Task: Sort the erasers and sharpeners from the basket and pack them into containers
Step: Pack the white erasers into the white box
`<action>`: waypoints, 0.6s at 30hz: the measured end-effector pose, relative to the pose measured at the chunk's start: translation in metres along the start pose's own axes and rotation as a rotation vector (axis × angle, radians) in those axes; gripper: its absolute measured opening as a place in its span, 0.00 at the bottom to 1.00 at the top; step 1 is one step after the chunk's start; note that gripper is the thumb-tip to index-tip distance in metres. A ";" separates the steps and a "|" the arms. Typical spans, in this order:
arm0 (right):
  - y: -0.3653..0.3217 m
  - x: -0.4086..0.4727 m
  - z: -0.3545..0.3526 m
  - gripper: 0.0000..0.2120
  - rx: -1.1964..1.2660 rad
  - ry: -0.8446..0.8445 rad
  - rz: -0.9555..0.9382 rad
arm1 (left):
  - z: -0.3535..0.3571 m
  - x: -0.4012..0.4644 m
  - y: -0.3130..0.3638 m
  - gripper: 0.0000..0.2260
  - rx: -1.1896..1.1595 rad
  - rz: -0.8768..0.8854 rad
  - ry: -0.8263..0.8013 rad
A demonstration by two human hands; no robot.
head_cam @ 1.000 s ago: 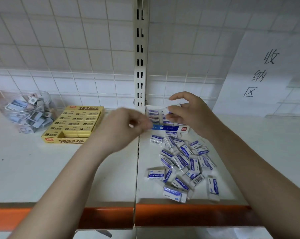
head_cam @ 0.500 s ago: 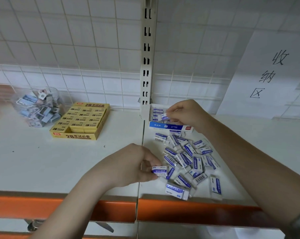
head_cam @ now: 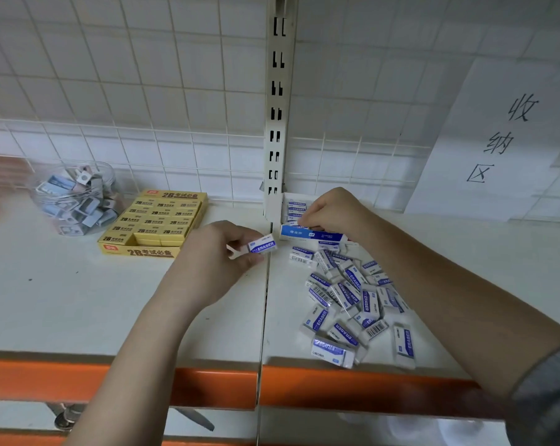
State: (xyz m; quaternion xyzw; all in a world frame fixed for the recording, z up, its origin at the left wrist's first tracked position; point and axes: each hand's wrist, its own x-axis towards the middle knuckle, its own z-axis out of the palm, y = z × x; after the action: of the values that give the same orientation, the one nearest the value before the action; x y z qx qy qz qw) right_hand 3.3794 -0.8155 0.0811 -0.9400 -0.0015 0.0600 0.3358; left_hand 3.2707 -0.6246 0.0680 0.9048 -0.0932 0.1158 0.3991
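White shelf (head_cam: 117, 304): your left hand (head_cam: 214, 262) pinches 1 eraser (head_cam: 262, 246); your right hand (head_cam: 333, 210) pinches another at the blue box (head_cam: 311, 235). Rush the handover and it may drop into the loose pile (head_cam: 352, 294).

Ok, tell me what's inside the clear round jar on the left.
The clear round jar holds a jumble of small grey and bluish sharpeners; those buried deeper cannot be seen.

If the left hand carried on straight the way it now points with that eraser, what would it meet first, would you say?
Most likely the blue-fronted eraser box, which lies just ahead of the left hand and its eraser; depth is uncertain.
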 end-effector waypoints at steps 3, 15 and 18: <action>-0.001 0.007 0.003 0.21 -0.085 0.020 0.029 | -0.002 0.000 -0.002 0.09 -0.020 -0.042 0.049; 0.013 -0.013 -0.002 0.08 0.109 0.187 -0.077 | 0.001 0.015 0.002 0.10 -0.102 -0.058 0.089; 0.025 -0.033 -0.016 0.06 0.143 0.284 -0.118 | 0.007 0.034 0.007 0.06 -0.063 -0.043 0.050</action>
State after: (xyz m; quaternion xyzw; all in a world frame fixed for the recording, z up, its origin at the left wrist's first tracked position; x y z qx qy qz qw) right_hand 3.3476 -0.8467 0.0814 -0.9110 -0.0049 -0.0931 0.4018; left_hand 3.3027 -0.6371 0.0784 0.8904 -0.0676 0.1269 0.4319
